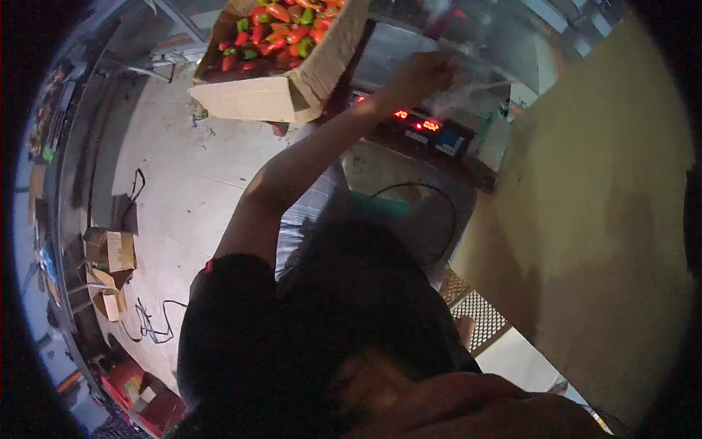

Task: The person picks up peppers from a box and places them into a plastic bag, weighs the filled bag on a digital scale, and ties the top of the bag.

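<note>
My left hand (430,74) reaches over a digital weighing scale (389,49), its fingers curled and blurred. Filmy, see-through material, perhaps a plastic bag (471,57), shows beside the fingers; whether they grip it is unclear. Below my forearm glow the red digits of the scale's display panel (419,123). Left of the scale, an open cardboard box (247,99) holds many red, orange and green peppers (279,27). At my body's right side shows a small patch of bare skin (465,330); I cannot tell whether it is part of my right hand.
Pale sheeting (175,159) covers the floor at left, with a black cable (151,326) on it. Small cardboard boxes (109,249) and a red container (129,381) line the left edge. A perforated surface (480,321) and a large tan panel (592,181) are at right.
</note>
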Motion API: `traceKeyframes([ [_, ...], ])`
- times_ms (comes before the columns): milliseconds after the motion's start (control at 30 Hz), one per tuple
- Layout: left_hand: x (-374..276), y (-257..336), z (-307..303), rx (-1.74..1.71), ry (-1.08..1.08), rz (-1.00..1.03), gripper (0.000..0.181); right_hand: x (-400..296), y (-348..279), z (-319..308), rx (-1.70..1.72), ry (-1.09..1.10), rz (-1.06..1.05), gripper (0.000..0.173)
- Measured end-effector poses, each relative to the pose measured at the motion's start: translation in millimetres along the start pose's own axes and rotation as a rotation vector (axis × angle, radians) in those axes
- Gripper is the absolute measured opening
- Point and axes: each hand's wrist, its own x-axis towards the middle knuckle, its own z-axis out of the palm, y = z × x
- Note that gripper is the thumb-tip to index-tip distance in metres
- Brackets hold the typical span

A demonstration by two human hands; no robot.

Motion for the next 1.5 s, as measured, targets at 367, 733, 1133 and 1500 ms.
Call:
traceKeyframes([
  [367, -70, 49, -138, -0.129, -0.04, -0.292, 0.019, -194, -125, 97, -1.19, -0.501, -0.705, 0.015],
  [733, -68, 129, -148, -0.069, -0.254, -0.224, 0.011, -207, -223, 413, -0.651, -0.633, -1.921, 0.045],
  [1133, -69, 107, -176, -0.207, 0.147, -0.262, 0.029, -198, -206, 472, -0.319, -1.391, -1.358, 0.029],
  [1500, -165, 67, -256, 0.506, 0.723, -0.327, 0.032, -131, -234, 455, -0.69, -1.209, -1.189, 0.026],
])
